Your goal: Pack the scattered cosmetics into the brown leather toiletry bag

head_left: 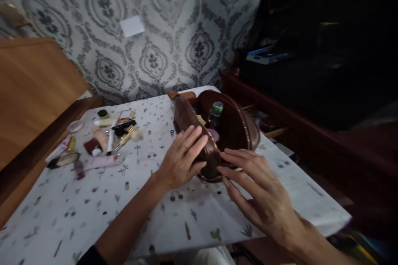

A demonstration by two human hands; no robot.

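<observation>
Left hand (182, 157), fingers extended, slightly apart, lies on the open brown leather zip bag (185, 116); I see its mouth facing up, long axis running near to far on the white printed tablecloth (81, 203). Right hand (264, 188) touches its near end; whether pinching, I cannot tell.

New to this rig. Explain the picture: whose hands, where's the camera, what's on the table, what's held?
No robot here: these are one person's bare hands, seen from a camera worn on their head, looking forward and down. The left hand rests on an open brown bag; the right hand has its fingertips at the bag's near edge, and whether they grip it is unclear. A green-capped bottle stands inside the bag. Left of it, on a patterned white cloth, lie cosmetics, including a pink tube.
</observation>
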